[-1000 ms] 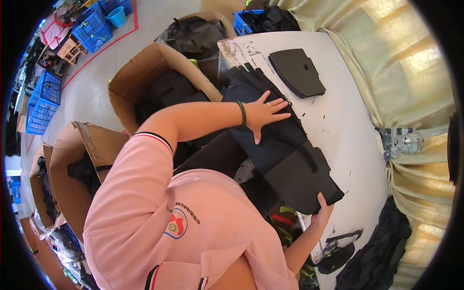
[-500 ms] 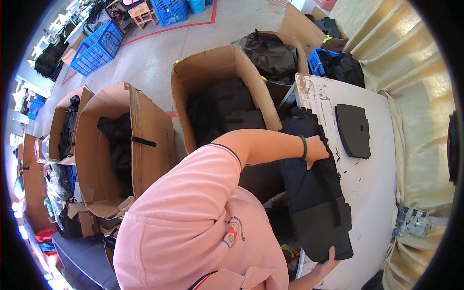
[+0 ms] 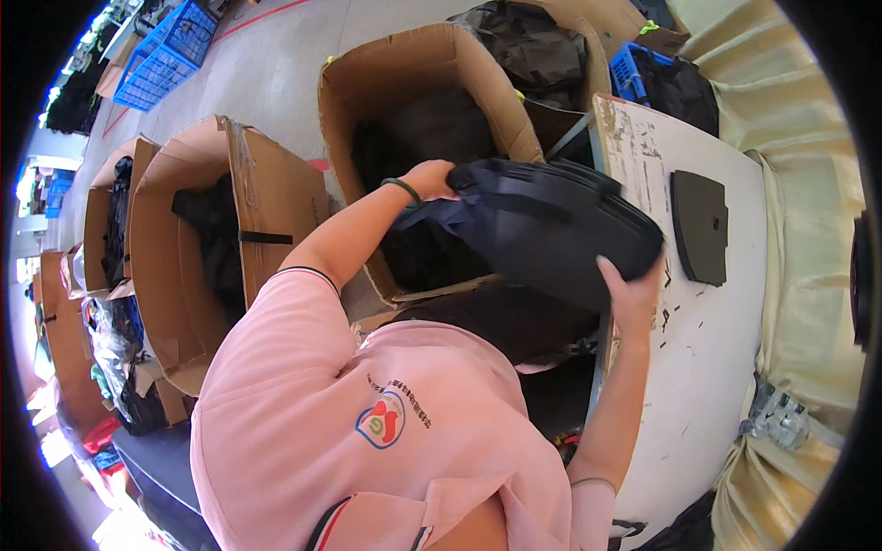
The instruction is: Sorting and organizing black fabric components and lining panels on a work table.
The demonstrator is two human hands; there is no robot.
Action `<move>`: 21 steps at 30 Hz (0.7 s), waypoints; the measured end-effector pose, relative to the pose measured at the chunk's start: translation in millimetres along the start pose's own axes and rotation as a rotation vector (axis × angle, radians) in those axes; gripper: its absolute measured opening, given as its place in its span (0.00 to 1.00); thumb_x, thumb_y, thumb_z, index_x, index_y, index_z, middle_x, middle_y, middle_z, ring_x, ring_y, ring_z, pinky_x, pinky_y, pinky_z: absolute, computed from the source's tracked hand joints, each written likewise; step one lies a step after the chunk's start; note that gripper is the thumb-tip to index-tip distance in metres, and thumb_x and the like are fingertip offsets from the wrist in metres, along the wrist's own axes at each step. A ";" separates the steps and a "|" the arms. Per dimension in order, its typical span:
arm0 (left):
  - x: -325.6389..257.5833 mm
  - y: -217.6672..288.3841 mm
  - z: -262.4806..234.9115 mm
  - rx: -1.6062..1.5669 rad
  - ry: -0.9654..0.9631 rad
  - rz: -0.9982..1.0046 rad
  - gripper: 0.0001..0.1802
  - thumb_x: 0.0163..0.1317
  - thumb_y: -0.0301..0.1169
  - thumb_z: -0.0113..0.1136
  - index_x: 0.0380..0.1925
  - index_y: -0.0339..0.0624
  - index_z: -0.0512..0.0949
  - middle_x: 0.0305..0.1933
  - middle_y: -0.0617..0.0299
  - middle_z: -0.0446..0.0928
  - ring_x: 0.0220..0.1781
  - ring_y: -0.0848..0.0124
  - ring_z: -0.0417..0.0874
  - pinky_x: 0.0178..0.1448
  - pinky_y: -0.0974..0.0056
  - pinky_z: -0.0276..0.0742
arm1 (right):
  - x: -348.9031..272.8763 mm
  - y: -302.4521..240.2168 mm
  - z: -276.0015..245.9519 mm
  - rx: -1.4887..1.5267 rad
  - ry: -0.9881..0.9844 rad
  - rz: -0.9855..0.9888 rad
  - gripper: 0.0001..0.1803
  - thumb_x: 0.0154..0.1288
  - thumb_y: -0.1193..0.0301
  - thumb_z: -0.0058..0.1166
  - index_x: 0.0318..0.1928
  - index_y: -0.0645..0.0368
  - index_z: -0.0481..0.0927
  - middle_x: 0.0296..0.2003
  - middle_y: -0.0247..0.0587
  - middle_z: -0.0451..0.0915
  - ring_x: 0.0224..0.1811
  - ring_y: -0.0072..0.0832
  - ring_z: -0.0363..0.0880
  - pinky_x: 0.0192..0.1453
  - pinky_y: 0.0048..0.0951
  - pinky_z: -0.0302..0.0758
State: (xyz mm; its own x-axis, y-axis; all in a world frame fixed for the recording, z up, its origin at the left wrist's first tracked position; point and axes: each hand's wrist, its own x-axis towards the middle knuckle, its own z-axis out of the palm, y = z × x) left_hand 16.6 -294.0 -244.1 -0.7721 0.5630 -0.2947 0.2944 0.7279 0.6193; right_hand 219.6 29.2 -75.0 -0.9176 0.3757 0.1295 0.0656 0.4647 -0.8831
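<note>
A black fabric piece (image 3: 542,225) with a smooth, stiff-looking, rounded panel and layered edges hangs between my hands. It spans from the tall open cardboard box (image 3: 427,41) to the left edge of the white table (image 3: 698,367). My left hand (image 3: 430,181), with a dark green band at the wrist, is closed round its gathered end above the box. At the opposite end, my right hand (image 3: 636,292) grips the rounded edge, thumb on top and fingers mostly hidden. More dark fabric (image 3: 432,129) lies inside that box.
A flat black panel (image 3: 700,228) and small dark scraps lie on the table. Other cardboard boxes (image 3: 276,188) with black fabric stand at left, another box (image 3: 588,60) behind. A blue crate (image 3: 629,73) stands beyond the table, a curtain (image 3: 808,230) hangs at right.
The black fabric piece has come up off the table edge and swung left toward the box. My left hand moved left with its gathered end, and my right hand moved farther away from me.
</note>
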 end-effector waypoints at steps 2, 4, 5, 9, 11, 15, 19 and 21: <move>-9.1 -39.1 21.5 -0.059 -0.097 -0.194 0.27 0.42 0.43 0.76 0.37 0.35 0.80 0.39 0.44 0.81 0.46 0.47 0.81 0.50 0.53 0.75 | 24.1 14.0 45.9 -0.006 -0.114 -0.111 0.47 0.47 0.75 0.69 0.68 0.57 0.59 0.60 0.50 0.71 0.62 0.39 0.71 0.67 0.35 0.67; -17.2 -65.2 46.7 -0.050 -0.192 -0.324 0.28 0.41 0.45 0.76 0.35 0.35 0.80 0.38 0.45 0.82 0.44 0.49 0.82 0.48 0.53 0.76 | 40.6 28.2 83.8 -0.069 -0.240 -0.138 0.48 0.46 0.75 0.68 0.69 0.50 0.58 0.60 0.51 0.71 0.62 0.42 0.72 0.66 0.36 0.69; -24.9 -67.9 57.3 -0.004 -0.200 -0.325 0.28 0.41 0.46 0.76 0.34 0.34 0.81 0.37 0.45 0.82 0.44 0.50 0.82 0.47 0.53 0.77 | 45.6 35.8 99.3 -0.099 -0.312 -0.104 0.49 0.46 0.75 0.68 0.69 0.47 0.58 0.60 0.51 0.72 0.62 0.44 0.72 0.65 0.37 0.69; -31.8 -70.1 101.2 0.078 -0.576 -0.489 0.20 0.46 0.43 0.74 0.33 0.38 0.85 0.32 0.54 0.85 0.36 0.59 0.86 0.43 0.55 0.81 | 51.4 66.0 143.8 -0.204 -0.484 0.004 0.49 0.46 0.72 0.68 0.70 0.45 0.57 0.61 0.50 0.72 0.63 0.46 0.71 0.65 0.38 0.69; -31.2 -78.0 130.8 0.146 -0.643 -0.443 0.19 0.47 0.43 0.73 0.32 0.39 0.85 0.33 0.55 0.85 0.37 0.60 0.86 0.44 0.54 0.80 | 49.7 96.4 156.6 -0.172 -0.520 0.076 0.50 0.46 0.72 0.68 0.70 0.42 0.56 0.61 0.51 0.72 0.64 0.47 0.70 0.65 0.39 0.69; -27.1 -82.8 149.9 0.211 -0.717 -0.469 0.19 0.45 0.40 0.73 0.36 0.40 0.86 0.39 0.54 0.85 0.42 0.59 0.86 0.45 0.55 0.81 | 46.0 134.5 174.8 -0.206 -0.549 0.137 0.51 0.46 0.72 0.69 0.70 0.40 0.55 0.62 0.51 0.71 0.64 0.48 0.70 0.65 0.40 0.69; -23.9 -96.9 160.1 0.241 -0.818 -0.446 0.23 0.43 0.42 0.74 0.37 0.37 0.85 0.43 0.49 0.83 0.48 0.57 0.84 0.51 0.55 0.79 | 45.9 158.0 183.9 -0.242 -0.602 0.230 0.52 0.47 0.71 0.69 0.71 0.40 0.53 0.63 0.52 0.69 0.64 0.49 0.69 0.65 0.41 0.68; -22.7 -102.1 167.1 0.247 -0.836 -0.467 0.25 0.44 0.42 0.74 0.40 0.37 0.85 0.46 0.49 0.83 0.50 0.56 0.83 0.52 0.55 0.79 | 42.6 173.2 185.9 -0.306 -0.570 0.320 0.52 0.49 0.71 0.69 0.72 0.44 0.51 0.64 0.54 0.67 0.66 0.49 0.66 0.67 0.41 0.66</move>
State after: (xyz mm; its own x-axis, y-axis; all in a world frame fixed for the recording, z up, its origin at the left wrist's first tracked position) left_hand 98.2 -315.7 -422.3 -0.2227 0.2246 -0.9487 0.2445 0.9549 0.1686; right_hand 119.1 -23.4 -306.2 -0.8915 0.0926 -0.4435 0.3953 0.6374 -0.6614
